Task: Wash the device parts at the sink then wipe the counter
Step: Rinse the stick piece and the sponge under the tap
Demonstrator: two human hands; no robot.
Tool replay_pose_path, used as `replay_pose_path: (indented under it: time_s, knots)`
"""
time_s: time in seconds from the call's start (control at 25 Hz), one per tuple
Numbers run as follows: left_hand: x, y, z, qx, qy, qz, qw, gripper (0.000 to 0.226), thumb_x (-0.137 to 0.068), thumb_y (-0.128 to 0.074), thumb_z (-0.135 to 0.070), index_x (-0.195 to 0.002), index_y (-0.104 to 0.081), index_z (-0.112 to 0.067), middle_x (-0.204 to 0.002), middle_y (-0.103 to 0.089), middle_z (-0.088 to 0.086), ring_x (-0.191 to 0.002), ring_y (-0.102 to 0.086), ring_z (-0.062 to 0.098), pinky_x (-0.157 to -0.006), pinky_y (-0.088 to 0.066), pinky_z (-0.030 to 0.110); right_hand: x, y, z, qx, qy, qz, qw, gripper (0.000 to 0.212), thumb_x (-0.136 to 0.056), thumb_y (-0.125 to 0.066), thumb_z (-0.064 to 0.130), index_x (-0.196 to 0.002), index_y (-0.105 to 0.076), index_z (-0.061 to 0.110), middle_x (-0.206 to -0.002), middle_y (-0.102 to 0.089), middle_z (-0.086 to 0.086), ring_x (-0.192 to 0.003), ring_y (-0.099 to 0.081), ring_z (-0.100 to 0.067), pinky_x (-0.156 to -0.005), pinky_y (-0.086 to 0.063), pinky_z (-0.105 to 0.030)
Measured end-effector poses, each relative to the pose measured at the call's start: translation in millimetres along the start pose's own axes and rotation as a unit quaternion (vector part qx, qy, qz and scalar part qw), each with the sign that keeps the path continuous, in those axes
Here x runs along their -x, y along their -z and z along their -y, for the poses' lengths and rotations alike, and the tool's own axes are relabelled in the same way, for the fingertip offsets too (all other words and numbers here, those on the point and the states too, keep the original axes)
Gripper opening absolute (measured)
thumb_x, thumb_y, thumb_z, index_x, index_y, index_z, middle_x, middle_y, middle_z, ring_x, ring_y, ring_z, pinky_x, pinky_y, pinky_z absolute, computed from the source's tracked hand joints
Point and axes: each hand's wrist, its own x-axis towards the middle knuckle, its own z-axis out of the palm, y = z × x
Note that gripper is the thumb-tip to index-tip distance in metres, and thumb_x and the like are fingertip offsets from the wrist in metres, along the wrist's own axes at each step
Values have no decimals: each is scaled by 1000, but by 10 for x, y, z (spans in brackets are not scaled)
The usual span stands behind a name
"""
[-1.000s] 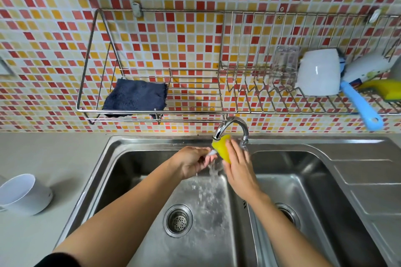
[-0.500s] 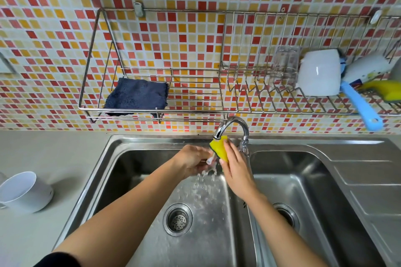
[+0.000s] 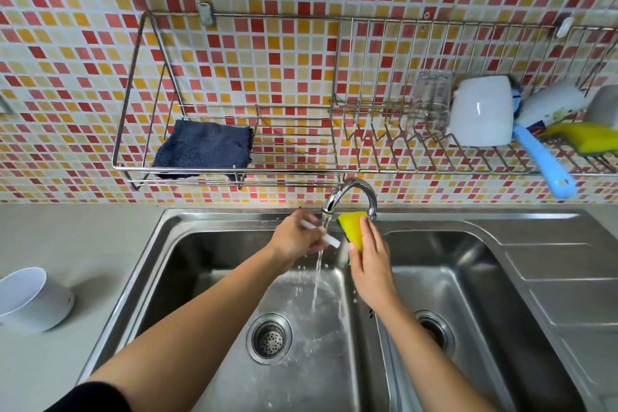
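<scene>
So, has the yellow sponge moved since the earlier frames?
Yes. The sponge in the right hand has shifted right, from directly under the faucet spout to beside the water stream, nearer the faucet's base.

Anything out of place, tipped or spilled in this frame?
The white cup on the counter left of the sink seems tipped on its side, though the wide lens may exaggerate it. A blue brush handle hangs below the wall rack. Otherwise nothing stands out.
</scene>
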Motion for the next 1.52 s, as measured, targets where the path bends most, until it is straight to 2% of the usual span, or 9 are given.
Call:
replay_pose_path:
  time_s: [0.16, 0.28, 0.52, 0.68, 0.84, 0.96, 1.12, 1.32, 1.52]
  knots:
    - [-68, -133, -58, -62, -19, -54, 996, 13, -96, -49, -10, -98, -59, -2, -78, -61, 9, -68, -64, 19, -75, -59, 34, 2, 13, 32, -21, -45, -83, 995, 56, -97, -42, 21, -147, -20, 11, -154, -23, -8, -135, -26, -33, -111, -26, -49]
    - [-84, -194, -41, -120, -11, -106, 987, 22, -90, -60, -24, -80, -69, -7, -63, -61, 5, -53, -53, 14, -60, -49, 31, 9, -27, 102, 17, -12, -85, 996, 56, -97, -40, 29, -147, -22, 12, -153, -25, -5, -134, -30, -29, -111, -27, -43]
    - [22, -136, -57, 104, 138, -100, 980, 19, -92, -59, -17, -81, -63, -2, -45, -57, 2, -40, -47, 8, -42, -38, 18, -49, -113, 153, 73, 33, -61, 995, 51, -98, -35, 29, -145, -26, 12, -154, -24, -1, -134, -33, -25, -107, -14, -28]
    - [31, -94, -99, 137, 155, -99, 973, 23, -94, -53, -14, -76, -60, -1, -47, -57, 4, -31, -47, 4, -35, -39, 13, -62, -111, 209, 93, 58, -30, 994, 50, -98, -40, 23, -146, -26, 14, -153, -25, 0, -133, -32, -25, -107, -26, -32]
    - [24, -136, -127, 142, 169, -102, 970, 20, -95, -53, -12, -81, -60, 2, -43, -57, 4, -29, -47, 4, -33, -40, 11, -74, -128, 163, 28, -12, -75, 997, 53, -97, -44, 18, -146, -25, 11, -153, -24, -3, -136, -29, -26, -107, -12, -27]
    - [2, -113, -90, 158, 169, -127, 965, 23, -94, -53, -10, -73, -58, -1, -38, -55, 3, -27, -47, 3, -33, -42, 10, 18, -265, 187, 29, 31, -7, 999, 63, -92, -54, 16, -147, -23, 15, -153, -25, -3, -134, -33, -23, -110, -25, -31]
    - [-41, 105, 41, 31, 177, -164, 970, 20, -88, -65, -15, -71, -61, -4, -56, -60, 8, -34, -50, 7, -44, -46, 17, -124, -288, 29, -36, -85, 73, 993, 85, -85, -64, 23, -149, -9, 17, -150, -29, -9, -131, -39, -27, -104, -39, -37]
    - [-86, 407, 107, -65, 131, -182, 972, 24, -83, -70, -25, -66, -67, -8, -53, -64, 4, -49, -53, 15, -61, -49, 27, -440, -292, -211, 7, -148, 204, 968, 91, -87, -61, 26, -149, 4, 12, -158, -4, -9, -143, -12, -27, -116, -18, -41]
    - [-44, 572, 96, -74, 99, -186, 975, 16, -84, -70, -23, -76, -70, -9, -60, -65, 7, -55, -56, 16, -67, -52, 28, -576, -175, -334, 45, -203, 162, 964, 86, -89, -57, 26, -149, 2, 11, -145, -35, -24, -126, -41, -38, -96, -41, -35]
